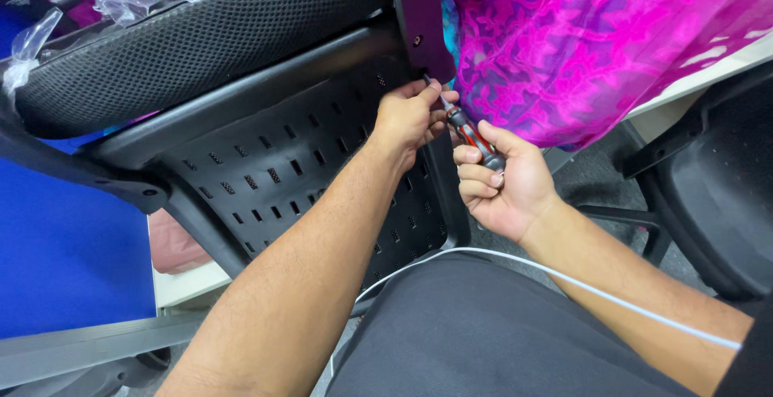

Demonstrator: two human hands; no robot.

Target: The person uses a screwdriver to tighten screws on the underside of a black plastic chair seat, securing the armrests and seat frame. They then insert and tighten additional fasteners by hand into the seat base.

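A black office chair lies tipped over in front of me, its mesh seat at the top and its slotted plastic back below. My right hand grips the red and black handle of a screwdriver. The shaft points up and left to a dark bracket on the chair. My left hand pinches the shaft near the tip, right under the bracket. The tip itself is hidden by my fingers.
Bright pink and purple cloth hangs over a table edge at the upper right. A second black chair stands at the right. A blue panel fills the left. A white cable crosses my lap.
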